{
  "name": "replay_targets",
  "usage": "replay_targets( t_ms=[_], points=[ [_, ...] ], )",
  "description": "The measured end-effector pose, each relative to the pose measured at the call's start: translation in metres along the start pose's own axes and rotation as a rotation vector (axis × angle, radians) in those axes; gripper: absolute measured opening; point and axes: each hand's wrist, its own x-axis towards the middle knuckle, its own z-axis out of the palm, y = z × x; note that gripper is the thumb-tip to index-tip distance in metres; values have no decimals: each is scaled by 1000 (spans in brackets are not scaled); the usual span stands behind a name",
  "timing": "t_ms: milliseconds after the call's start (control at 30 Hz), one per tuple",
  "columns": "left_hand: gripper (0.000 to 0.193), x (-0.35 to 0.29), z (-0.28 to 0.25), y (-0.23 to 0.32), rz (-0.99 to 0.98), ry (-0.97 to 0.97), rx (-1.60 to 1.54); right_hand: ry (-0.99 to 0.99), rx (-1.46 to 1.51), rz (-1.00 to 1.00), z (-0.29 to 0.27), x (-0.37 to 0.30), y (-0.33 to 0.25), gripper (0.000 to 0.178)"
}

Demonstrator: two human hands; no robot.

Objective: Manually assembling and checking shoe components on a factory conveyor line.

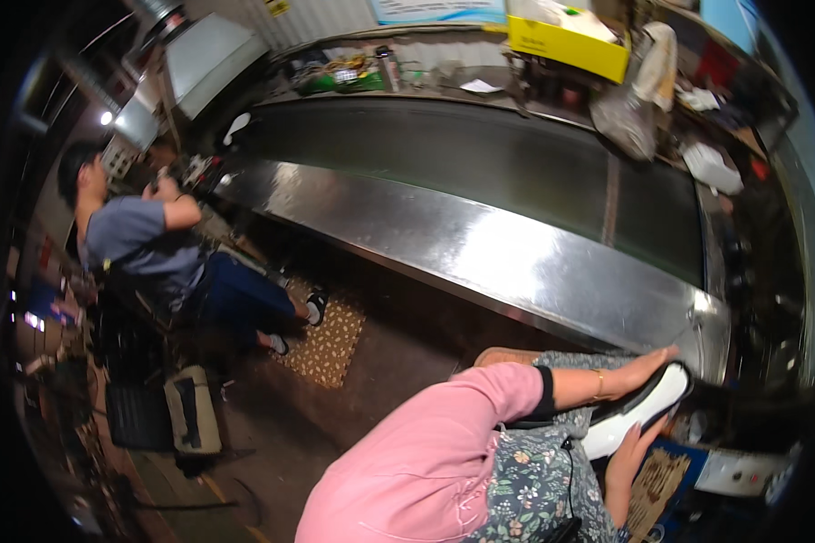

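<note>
A black shoe with a thick white sole point(643, 412) lies sole-side out over my lap, at the lower right beside the conveyor's end. My left hand point(641, 369) comes from a pink sleeve with a gold bracelet at the wrist. It lies flat along the shoe's upper edge, fingers stretched toward the toe. My right hand point(627, 460) reaches up from below and grips the shoe's lower edge. My floral-print clothing point(534, 471) fills the space under both arms.
A long dark conveyor belt point(480, 163) with a shiny steel side rail point(480, 253) curves across the middle. A seated person in a grey shirt point(140, 240) works at its left end. A patterned mat point(326, 339) lies on the floor. A yellow box point(566, 41) and a plastic bag point(625, 118) sit behind the belt.
</note>
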Motion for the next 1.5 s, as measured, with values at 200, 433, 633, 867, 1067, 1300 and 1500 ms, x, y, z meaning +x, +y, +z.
replay_targets(
  t_ms=[200,433,633,867,1067,1300,1500],
  points=[
    [70,-3,15,64,-318,-298,-189,-133,867,362,-45,84,20,68],
    [50,-2,27,75,-120,-188,598,-222,1141,384,-45,123,47,51],
    [41,19,18,23,-105,-482,-149,-289,738,61,-48,130,77,46],
    [44,2,29,46,-142,-377,178,-388,1114,213,-68,115,64,52],
    [56,-1,19,53,-146,-566,93,-6,855,166,-32,78,26,41],
    [87,-33,95,83,344,-793,823,-88,1459,306,-117,42,6,87],
    [47,-29,102,77,-76,-1319,373,-75,1006,752,-171,-115,25,56]
  ],
)
